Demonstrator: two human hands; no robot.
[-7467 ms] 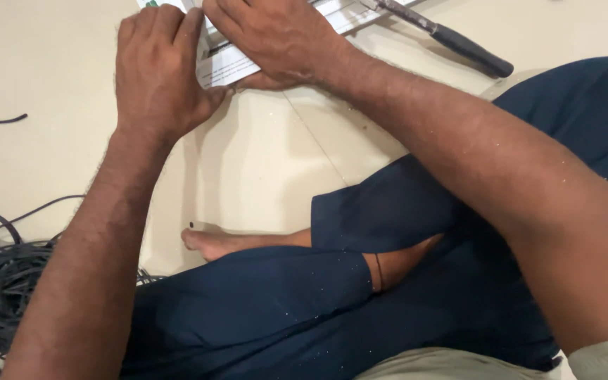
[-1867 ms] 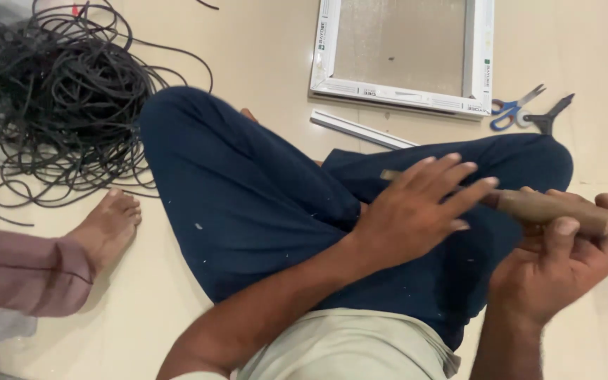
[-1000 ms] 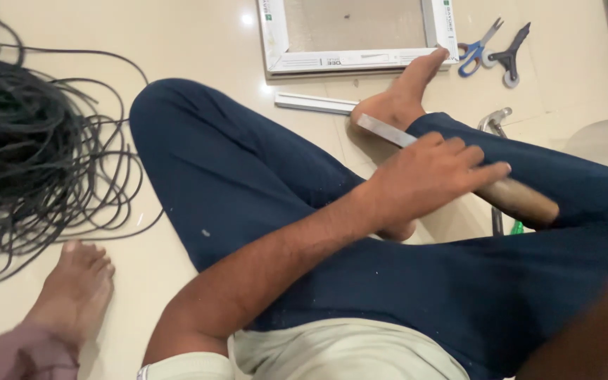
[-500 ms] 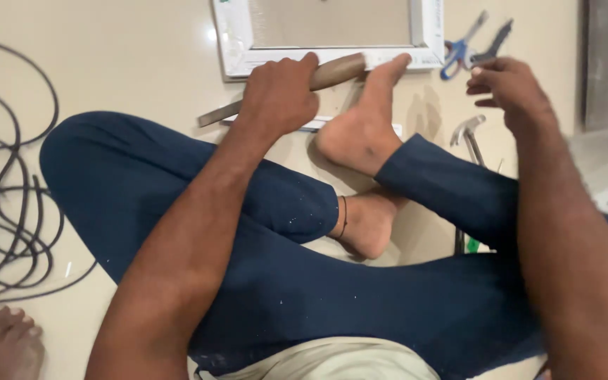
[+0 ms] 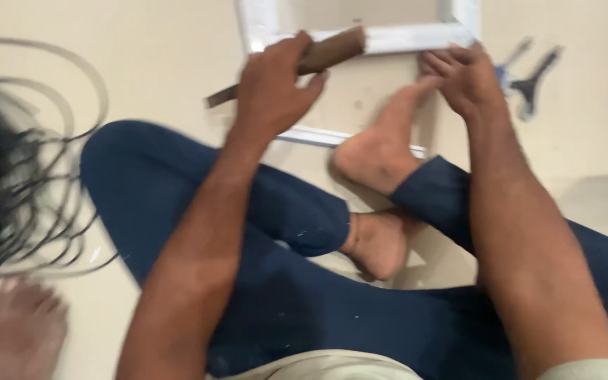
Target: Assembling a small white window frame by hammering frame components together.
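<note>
- While seated cross-legged on the pale floor [image 5: 142, 63] in dark blue trousers, the person reaches forward with both arms
- Another person's bare foot [image 5: 19, 331] shows at lower left, beside a blurred coil of black cord [image 5: 15, 183]
- Left hand [image 5: 276, 91]: fingers wrapped around the brown wooden handle of a tool [image 5: 318, 55], its thin metal end pointing left
- Right hand [image 5: 466, 77]: fingers bent, tips pressing the white frame [image 5: 402, 35]; grasp cannot be told
- Farther right, blue-handled scissors [image 5: 511, 63] lie next to dark pliers [image 5: 536, 81]
</note>
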